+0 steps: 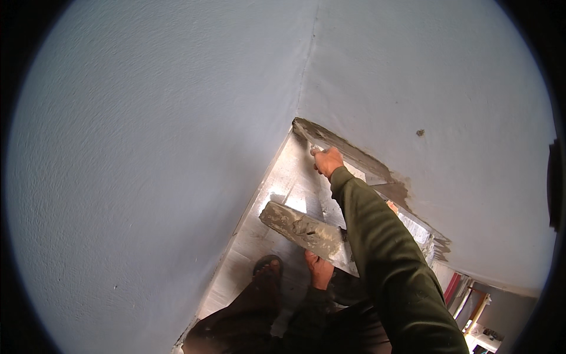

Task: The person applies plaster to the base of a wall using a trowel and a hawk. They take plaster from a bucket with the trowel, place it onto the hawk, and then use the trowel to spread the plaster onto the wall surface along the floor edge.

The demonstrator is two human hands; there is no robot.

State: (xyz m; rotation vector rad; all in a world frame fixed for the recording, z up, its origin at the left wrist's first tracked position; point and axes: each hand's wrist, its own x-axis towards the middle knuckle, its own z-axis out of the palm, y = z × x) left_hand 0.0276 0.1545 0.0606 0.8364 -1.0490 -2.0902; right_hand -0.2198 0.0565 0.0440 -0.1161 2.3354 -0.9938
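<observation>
My right hand [327,160] is stretched forward, closed round the handle of a small trowel [308,136]. The narrow blade reaches toward the inside corner, against a strip of wet grey mortar [348,152] along the foot of the right wall. Closer to me, a long flat plastering trowel [336,246] lies tilted, its upper face smeared with mortar [298,227]. My left hand [319,271] is closed beneath its near edge and holds it up; the handle is hidden under the blade.
Pale blue-grey walls, the left wall [147,147] and the right wall [424,71], meet ahead. Shiny floor tiles [236,259] lie between them. My sandalled foot [268,265] is close to the left wall. Long poles [476,312] and other items stand at the lower right.
</observation>
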